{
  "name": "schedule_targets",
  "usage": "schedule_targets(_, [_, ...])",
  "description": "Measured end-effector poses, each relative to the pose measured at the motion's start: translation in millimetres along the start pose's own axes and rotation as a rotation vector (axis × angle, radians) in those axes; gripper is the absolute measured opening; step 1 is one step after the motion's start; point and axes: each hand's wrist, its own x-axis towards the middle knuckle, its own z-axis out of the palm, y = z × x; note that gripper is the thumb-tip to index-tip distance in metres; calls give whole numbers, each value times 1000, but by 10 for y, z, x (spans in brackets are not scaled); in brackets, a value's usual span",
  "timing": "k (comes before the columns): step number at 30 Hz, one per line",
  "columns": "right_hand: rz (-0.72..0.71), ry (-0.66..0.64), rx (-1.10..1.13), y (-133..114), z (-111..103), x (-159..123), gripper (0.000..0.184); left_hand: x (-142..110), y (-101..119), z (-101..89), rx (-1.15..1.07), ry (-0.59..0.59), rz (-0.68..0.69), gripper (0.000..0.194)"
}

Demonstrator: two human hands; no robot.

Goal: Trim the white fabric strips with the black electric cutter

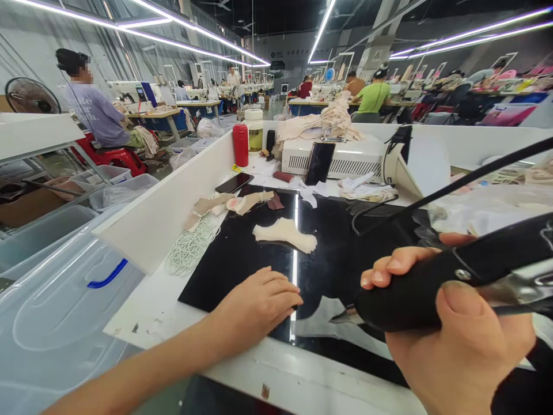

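Note:
My right hand (466, 340) is wrapped round a thick black-handled tool (406, 294) with a metal lever on its side. Below its rounded end, a dark pointed metal tip (345, 317) shows over a pale grey, curved piece of material (319, 320); whether they touch I cannot tell. My left hand (259, 300) rests palm down at the near edge of the glossy black board (233, 271), fingers loosely bent, thumb hidden, just left of the pale piece. Farther back on the board lies a cream fabric piece (285, 233), flat and curved.
Beige scraps (250, 202) and a tangle of pale elastic cord (194, 245) lie at the left. A black cable (466, 181) crosses at the right. Behind stand a white vented machine (354, 158), a phone (320, 162) and a red bottle (241, 145). Several people work beyond.

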Motion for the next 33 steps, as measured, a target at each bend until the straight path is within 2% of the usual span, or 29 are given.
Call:
schedule_targets(5, [-18,21,-24,-6,-33,22,44,329,-268,36,-214,-211,106,39])
schedule_targets(10, [0,45,-94,15,-23,6,58,506,-358,78,-447,-467,63,53])
schedule_targets(13, [4,53,-94,27,-9,4,57,551,-352,59,-473,-540,35,57])
schedule_targets(21, [17,50,-52,94,37,35,56,549,-303,71,-496,-506,-6,68])
schedule_targets(33, [-16,22,-37,166,48,8,55,515,-283,125,-483,-475,11,89])
